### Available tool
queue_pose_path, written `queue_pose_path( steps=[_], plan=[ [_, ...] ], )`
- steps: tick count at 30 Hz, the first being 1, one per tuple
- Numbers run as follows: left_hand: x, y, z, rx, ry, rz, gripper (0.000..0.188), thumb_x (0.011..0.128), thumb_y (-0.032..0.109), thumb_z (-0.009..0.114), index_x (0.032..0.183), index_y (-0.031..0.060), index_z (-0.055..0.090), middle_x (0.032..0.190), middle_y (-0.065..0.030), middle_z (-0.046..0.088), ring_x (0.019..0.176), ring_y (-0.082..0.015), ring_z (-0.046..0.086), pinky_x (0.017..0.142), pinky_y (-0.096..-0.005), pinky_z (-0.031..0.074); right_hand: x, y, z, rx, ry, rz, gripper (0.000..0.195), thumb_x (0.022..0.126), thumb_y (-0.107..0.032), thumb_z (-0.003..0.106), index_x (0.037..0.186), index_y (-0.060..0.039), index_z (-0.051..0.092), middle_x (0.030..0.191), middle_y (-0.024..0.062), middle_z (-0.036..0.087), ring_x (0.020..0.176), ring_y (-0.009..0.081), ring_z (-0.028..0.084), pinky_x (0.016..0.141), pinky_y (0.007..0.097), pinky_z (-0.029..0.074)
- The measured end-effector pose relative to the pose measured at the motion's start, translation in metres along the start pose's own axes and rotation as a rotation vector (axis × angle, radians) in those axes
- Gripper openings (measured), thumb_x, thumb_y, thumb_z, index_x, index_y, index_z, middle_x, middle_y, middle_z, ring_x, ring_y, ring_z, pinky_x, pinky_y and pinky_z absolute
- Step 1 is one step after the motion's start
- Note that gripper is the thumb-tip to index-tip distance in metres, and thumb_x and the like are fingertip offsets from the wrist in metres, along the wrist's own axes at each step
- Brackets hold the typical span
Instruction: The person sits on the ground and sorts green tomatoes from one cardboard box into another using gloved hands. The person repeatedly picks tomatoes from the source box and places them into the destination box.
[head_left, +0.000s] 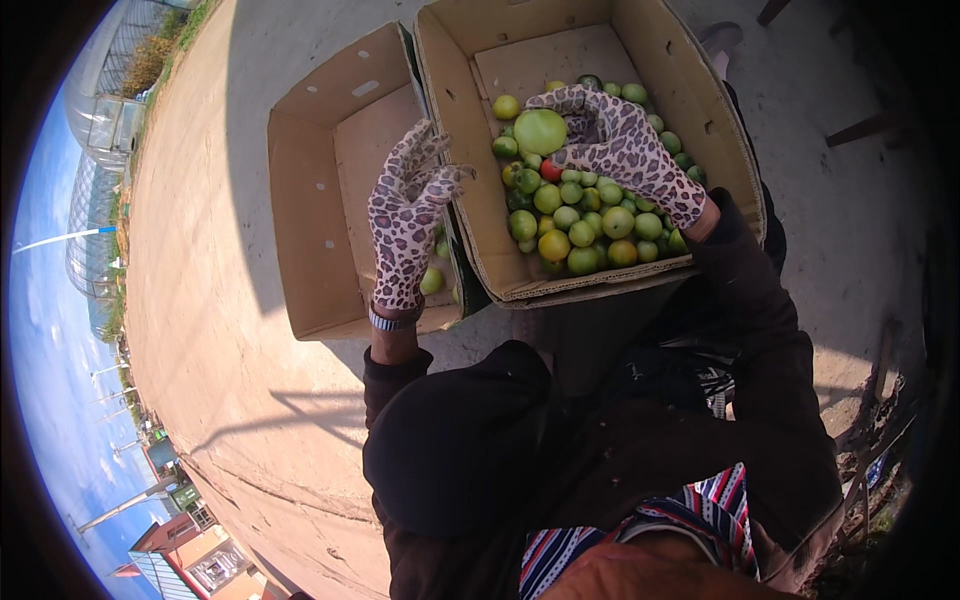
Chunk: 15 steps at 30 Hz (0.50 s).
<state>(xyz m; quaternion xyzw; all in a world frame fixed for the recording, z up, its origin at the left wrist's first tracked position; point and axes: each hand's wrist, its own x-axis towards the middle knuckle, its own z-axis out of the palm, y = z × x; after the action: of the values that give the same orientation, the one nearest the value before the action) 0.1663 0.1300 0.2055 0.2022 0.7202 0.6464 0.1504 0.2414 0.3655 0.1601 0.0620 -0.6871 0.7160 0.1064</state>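
Both hands wear leopard-print gloves. My right hand (626, 146) holds a large green tomato (540, 133) between thumb and fingers, above the right cardboard box (480, 251). Many small tomatoes lie in that box, mostly green, some yellow-orange (554, 245); a red one (550, 170) shows just below the held tomato. My left hand (412, 202), its fingers apart and holding nothing, is raised over the left cardboard box (304, 217), near the wall between the boxes. A few green tomatoes (432, 280) show in the left box beside my left wrist; my hand and the wall hide part of its inside.
The two boxes stand side by side on a concrete floor (247, 337), partly in shade. A dark leg of some furniture (862, 129) stands at the right, and a shoe (721, 37) shows beyond the right box. Greenhouses (105, 120) and a small building (195, 555) lie far left.
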Motion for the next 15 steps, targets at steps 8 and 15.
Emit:
queue_pose_path(
  steps=[8,15],
  plan=[
    [-0.007,-0.019,0.033,-0.273,-0.051,-0.075,0.045,0.085,0.004,0.06,0.126,-0.0024,0.044,0.119,-0.0158,0.053,0.102,-0.0228,0.058,0.091,-0.0325,0.048,-0.01,0.006,0.02,-0.641,-0.092,-0.229,0.048,0.082,-0.021,0.066,0.126,-0.0112,0.051,0.119,0.0097,0.057,0.108,0.023,0.056,0.092,0.0336,0.046],
    [0.023,-0.045,-0.138,0.125,0.31,-0.167,0.032,0.083,0.005,0.062,0.113,-0.0035,0.054,0.101,-0.0157,0.06,0.087,-0.0247,0.064,0.08,-0.0332,0.055,0.003,0.024,-0.022,-0.523,0.234,-0.038,0.031,0.088,-0.013,0.059,0.118,-0.0071,0.058,0.114,0.0075,0.061,0.103,0.0164,0.059,0.09,0.0283,0.048]
  ],
)
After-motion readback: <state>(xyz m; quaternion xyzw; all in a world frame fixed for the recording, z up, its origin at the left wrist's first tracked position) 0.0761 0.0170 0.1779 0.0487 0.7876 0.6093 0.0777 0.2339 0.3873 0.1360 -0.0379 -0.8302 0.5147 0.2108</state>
